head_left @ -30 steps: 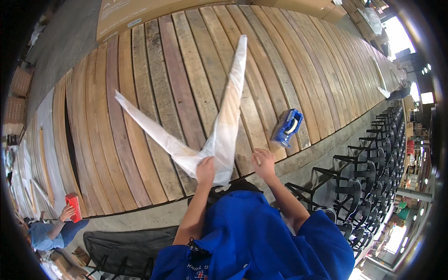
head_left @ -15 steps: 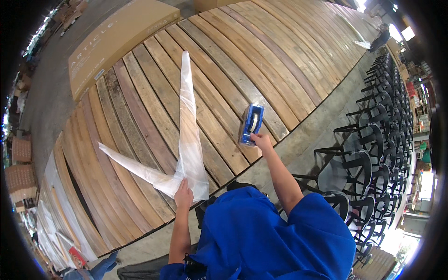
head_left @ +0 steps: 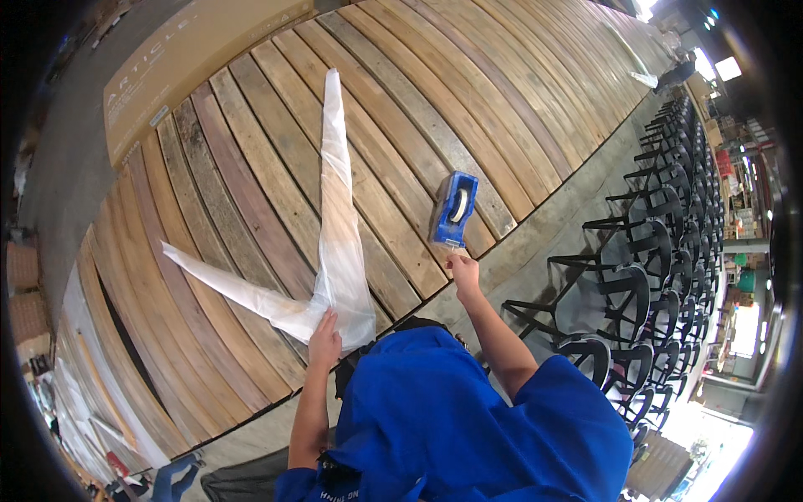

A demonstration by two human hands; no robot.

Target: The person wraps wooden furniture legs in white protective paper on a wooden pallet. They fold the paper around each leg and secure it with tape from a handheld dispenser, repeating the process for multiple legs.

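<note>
A V-shaped piece wrapped in white translucent sheeting [head_left: 336, 201] lies on the slatted wooden table [head_left: 251, 163], its corner towards me. My left hand [head_left: 325, 340] holds the wrap at that corner, fingers together on top; what lies under them is hidden. To the right, a blue tape dispenser [head_left: 443, 219] with a pale tape roll [head_left: 459, 205] rests on the slats. At its near end my right hand [head_left: 462, 273] is closed in a pinch on the end of the tape, just off the dispenser's cutting edge.
A large brown carton [head_left: 180, 63] lies along the table's far left side. Rows of black chairs [head_left: 623, 293] stand on the floor to the right. Clear plastic sheeting [head_left: 92, 410] covers the table's left end. Another person [head_left: 676, 71] is at the far right end.
My right hand has gone from the dispenser's side to its near end and pinches the tape there. My left hand has shifted slightly on the wrap, its fingers now straighter.
</note>
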